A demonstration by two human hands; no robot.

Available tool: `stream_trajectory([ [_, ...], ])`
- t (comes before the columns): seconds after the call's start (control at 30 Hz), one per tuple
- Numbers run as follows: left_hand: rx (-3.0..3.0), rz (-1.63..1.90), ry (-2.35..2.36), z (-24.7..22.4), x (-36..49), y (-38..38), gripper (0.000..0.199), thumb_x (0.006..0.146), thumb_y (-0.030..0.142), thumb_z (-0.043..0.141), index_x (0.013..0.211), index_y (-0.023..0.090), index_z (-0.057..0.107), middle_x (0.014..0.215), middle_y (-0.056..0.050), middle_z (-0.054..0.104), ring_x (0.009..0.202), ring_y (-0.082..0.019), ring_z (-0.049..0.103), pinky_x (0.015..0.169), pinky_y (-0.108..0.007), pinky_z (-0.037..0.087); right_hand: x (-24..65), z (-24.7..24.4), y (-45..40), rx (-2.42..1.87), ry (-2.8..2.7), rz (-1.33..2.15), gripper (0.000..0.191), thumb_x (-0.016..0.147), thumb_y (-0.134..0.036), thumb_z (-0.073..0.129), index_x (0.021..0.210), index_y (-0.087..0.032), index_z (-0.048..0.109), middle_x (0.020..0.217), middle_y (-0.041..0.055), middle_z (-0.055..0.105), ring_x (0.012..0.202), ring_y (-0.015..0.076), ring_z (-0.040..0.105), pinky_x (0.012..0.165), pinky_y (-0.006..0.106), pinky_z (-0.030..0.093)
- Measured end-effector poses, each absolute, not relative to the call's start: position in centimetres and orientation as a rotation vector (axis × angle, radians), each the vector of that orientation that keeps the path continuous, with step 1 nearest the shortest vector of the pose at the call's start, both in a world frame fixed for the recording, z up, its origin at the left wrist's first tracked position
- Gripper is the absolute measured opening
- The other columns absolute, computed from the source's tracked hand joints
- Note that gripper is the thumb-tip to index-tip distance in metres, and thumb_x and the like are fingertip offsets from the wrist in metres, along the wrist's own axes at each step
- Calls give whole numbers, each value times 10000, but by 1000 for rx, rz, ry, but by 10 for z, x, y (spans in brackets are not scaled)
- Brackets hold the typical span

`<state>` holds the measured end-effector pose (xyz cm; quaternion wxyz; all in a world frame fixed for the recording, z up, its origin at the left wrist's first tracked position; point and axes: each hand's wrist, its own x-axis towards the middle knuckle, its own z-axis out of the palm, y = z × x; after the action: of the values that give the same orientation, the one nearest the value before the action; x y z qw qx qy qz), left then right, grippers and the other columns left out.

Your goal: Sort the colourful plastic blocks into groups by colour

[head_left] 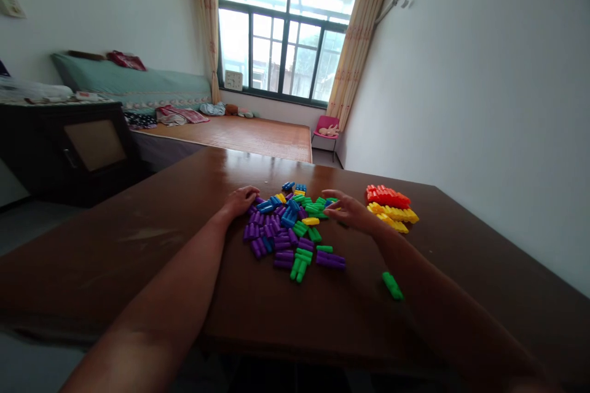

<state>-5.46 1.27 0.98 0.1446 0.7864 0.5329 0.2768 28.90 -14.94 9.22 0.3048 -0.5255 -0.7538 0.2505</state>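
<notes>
A mixed pile of plastic building blocks lies mid-table, with purple blocks at the left, blue blocks in the middle and green blocks at the right. My left hand rests at the pile's left edge, fingers loosely bent and touching or close to purple blocks. Over the right edge, my right hand has its thumb and fingers apart. Bits of blue and yellow show between them; whether they touch those blocks is unclear. A yellow block lies among the green ones.
Right of my right hand, red blocks sit in a row behind yellow blocks. A lone green block lies beside my right forearm. Beyond the brown table are a bed, a dark cabinet and a pink chair.
</notes>
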Motion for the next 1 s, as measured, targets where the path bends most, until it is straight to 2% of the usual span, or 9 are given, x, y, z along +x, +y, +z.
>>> stream_trajectory([
  [0.07, 2261, 798, 1544, 11, -54, 11, 324, 876, 352, 470, 1105, 240, 670, 1075, -22, 728, 1005, -205, 656, 873, -288, 490, 308, 109, -174, -1524, -2132, 575, 458, 776, -485, 641, 1161, -240, 608, 1128, 63, 651, 883, 186, 642, 766, 301, 519],
  [0.17, 2256, 784, 1582, 11, -53, 9, 318, 880, 363, 472, 1099, 250, 673, 1086, -21, 725, 1012, -208, 654, 877, -290, 486, 346, 113, -224, -1838, -2309, 606, 508, 676, -541, 718, 1067, -226, 642, 1015, 61, 674, 849, 210, 636, 754, 314, 506],
  [0.27, 2266, 781, 1610, 10, -52, 9, 305, 877, 352, 483, 1096, 255, 672, 1093, -17, 725, 1019, -207, 653, 874, -287, 485, 372, 95, -263, -1987, -2348, 681, 530, 568, -490, 801, 987, -208, 640, 965, 60, 662, 857, 227, 623, 759, 321, 497],
  [0.33, 2273, 782, 1622, 10, -51, 10, 299, 877, 340, 485, 1097, 258, 670, 1090, -13, 727, 1020, -204, 653, 871, -284, 485, 376, 81, -269, -1933, -2325, 735, 476, 585, -445, 798, 957, -205, 625, 965, 51, 649, 851, 216, 616, 752, 313, 497],
  [0.5, 2277, 783, 1619, 10, -51, 7, 303, 874, 321, 488, 1108, 252, 667, 1089, -15, 728, 1026, -205, 655, 872, -284, 488, 336, 65, -224, -1639, -2147, 888, 407, 822, -474, 599, 1126, -206, 569, 936, 37, 645, 721, 154, 616, 646, 279, 507],
  [0.6, 2292, 787, 1571, 13, -52, 3, 304, 871, 312, 490, 1104, 237, 671, 1092, -23, 727, 1016, -202, 659, 876, -281, 491, 301, 65, -179, -1393, -2107, 712, 384, 863, -387, 571, 1201, -205, 549, 1065, 67, 639, 889, 174, 626, 784, 306, 515],
  [0.77, 2252, 798, 1566, 14, -52, 6, 294, 851, 300, 509, 1086, 245, 677, 1049, -9, 740, 991, -192, 667, 877, -275, 498, 269, 53, -127, -1316, -2331, 270, 318, 775, -165, 640, 1092, -181, 654, 1164, 121, 607, 1063, 236, 582, 945, 392, 460],
  [0.87, 2239, 799, 1551, 12, -53, 12, 297, 845, 309, 507, 1084, 251, 674, 1031, 2, 746, 972, -189, 674, 859, -271, 506, 265, 42, -119, -1276, -2417, 194, 348, 756, -229, 708, 1099, -193, 667, 1175, 121, 590, 1088, 245, 569, 964, 394, 450],
  [1.0, 2223, 799, 1543, 13, -53, 13, 299, 830, 330, 516, 1070, 257, 679, 1021, 6, 751, 979, -200, 676, 848, -277, 518, 258, 35, -127, -1312, -2327, 97, 256, 847, -357, 639, 1041, -195, 679, 1159, 118, 583, 1063, 240, 566, 959, 412, 449],
])
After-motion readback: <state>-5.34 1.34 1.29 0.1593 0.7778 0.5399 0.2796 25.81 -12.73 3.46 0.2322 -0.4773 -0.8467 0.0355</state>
